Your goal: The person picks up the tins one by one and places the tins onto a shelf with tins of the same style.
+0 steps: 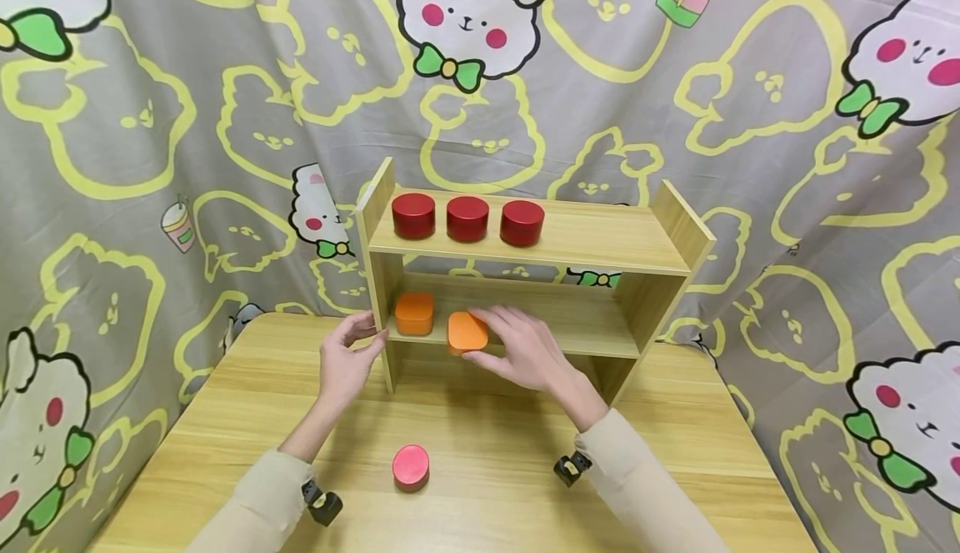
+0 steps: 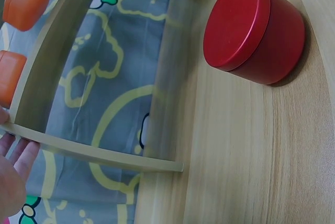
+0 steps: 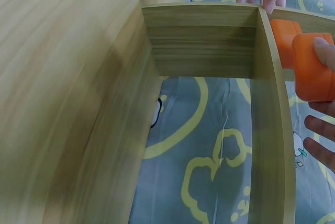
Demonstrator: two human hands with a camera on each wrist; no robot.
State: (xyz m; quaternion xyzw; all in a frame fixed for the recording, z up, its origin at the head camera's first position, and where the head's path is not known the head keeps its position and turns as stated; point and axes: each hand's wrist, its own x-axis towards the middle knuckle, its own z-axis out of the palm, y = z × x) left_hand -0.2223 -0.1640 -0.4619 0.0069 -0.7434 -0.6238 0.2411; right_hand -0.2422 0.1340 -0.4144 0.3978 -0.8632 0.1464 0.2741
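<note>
My right hand [image 1: 525, 349] holds an orange rounded-square tin [image 1: 467, 332] at the front edge of the middle board of a small wooden shelf [image 1: 600, 232]. In the right wrist view, the thumb lies on one face of this held tin [image 3: 313, 72], which is in front of the board's edge. A matching orange tin [image 1: 414, 315] stands at the left end of the middle board. My left hand [image 1: 347, 361] grips the shelf's left side panel, thumb on one side and fingers [image 2: 23, 161] on the other.
Three dark red round tins, a left one [image 1: 414, 216], a middle one [image 1: 467, 219] and a right one [image 1: 522, 223], stand in a row on the top board. Another red round tin [image 1: 411, 467] is on the wooden table [image 1: 247, 386]. A patterned curtain [image 1: 225, 119] hangs behind.
</note>
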